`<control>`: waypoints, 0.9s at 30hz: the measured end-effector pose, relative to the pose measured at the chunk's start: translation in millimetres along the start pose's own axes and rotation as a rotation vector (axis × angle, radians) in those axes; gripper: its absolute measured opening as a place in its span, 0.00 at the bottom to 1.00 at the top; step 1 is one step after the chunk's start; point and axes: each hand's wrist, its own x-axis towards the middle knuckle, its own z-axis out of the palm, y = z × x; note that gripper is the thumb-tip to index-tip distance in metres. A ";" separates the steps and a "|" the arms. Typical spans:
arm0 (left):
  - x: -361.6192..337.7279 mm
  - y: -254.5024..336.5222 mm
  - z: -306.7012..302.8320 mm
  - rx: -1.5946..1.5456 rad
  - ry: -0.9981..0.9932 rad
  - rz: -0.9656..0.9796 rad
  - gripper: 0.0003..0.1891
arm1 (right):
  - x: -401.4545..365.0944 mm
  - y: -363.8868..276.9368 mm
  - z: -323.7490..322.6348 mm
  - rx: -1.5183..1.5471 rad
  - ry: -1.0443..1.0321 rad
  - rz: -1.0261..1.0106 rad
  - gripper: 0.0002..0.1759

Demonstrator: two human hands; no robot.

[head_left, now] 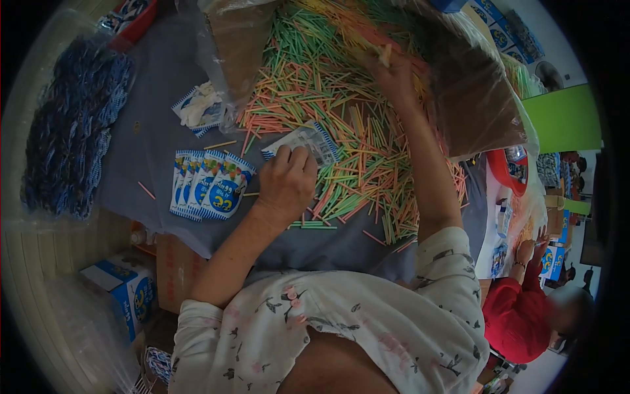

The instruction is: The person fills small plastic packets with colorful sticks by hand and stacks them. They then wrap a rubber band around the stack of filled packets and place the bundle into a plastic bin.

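Note:
My left hand [287, 178], fingers curled, grips the near edge of a blue-and-white packet [314, 142] whose clear side faces up. Under and around that packet lies a large heap of thin sticks [357, 134] in green, orange-pink and yellow. My right hand [396, 80] reaches over the far right part of the heap, among yellow and orange sticks. Something pale shows at its fingertips, but its grip is too dim to make out. To the left of my left hand, several printed blue-and-white packets [213, 185] lie overlapped in a row.
A clear tub of dark blue packets [75, 128] stands at far left. Near it, a white crumpled item [201, 108] rests on another packet. Cardboard flaps [476, 92] under plastic flank the heap. A co-worker in red [518, 318] sits at right, beside a red basin [506, 174].

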 end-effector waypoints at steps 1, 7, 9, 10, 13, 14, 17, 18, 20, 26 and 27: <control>-4.1 -0.3 0.0 -0.005 -0.024 0.010 0.03 | -4.5 -3.6 -9.0 0.164 0.030 0.222 0.20; -4.6 -6.6 -13.0 -0.169 -0.043 -0.060 0.03 | -45.9 13.0 21.8 0.398 -0.013 0.200 0.11; -1.1 -12.5 -15.3 -0.213 -0.040 -0.101 0.03 | -41.3 -3.2 19.7 0.169 -0.104 0.078 0.09; 0.1 -16.1 -13.3 -0.254 0.024 -0.104 0.03 | -38.8 -20.7 11.3 0.422 0.000 0.300 0.08; 2.1 -18.4 -12.1 -0.232 0.088 -0.046 0.03 | -34.6 -52.2 -5.0 0.652 0.110 0.392 0.08; 0.8 -17.4 -12.4 -0.164 0.085 0.000 0.02 | -35.5 -56.3 -5.0 0.635 0.096 0.264 0.09; -9.7 -9.8 -8.8 -0.093 -0.022 -0.038 0.03 | -38.6 -66.1 7.9 0.670 0.134 0.373 0.09; -10.0 -8.8 -10.8 -0.096 -0.023 -0.034 0.03 | -38.0 -58.5 8.8 0.668 0.138 0.375 0.09; -10.6 -8.0 -19.3 -0.201 -0.079 -0.109 0.04 | -37.5 -41.1 11.1 0.784 0.057 0.430 0.14; -6.3 -26.4 -21.5 -0.401 -0.091 -0.239 0.05 | -50.1 -9.6 42.9 0.062 -0.223 0.142 0.23; -3.5 -28.3 -22.2 -0.409 -0.092 -0.231 0.05 | -51.1 -4.7 44.5 0.055 -0.217 0.147 0.23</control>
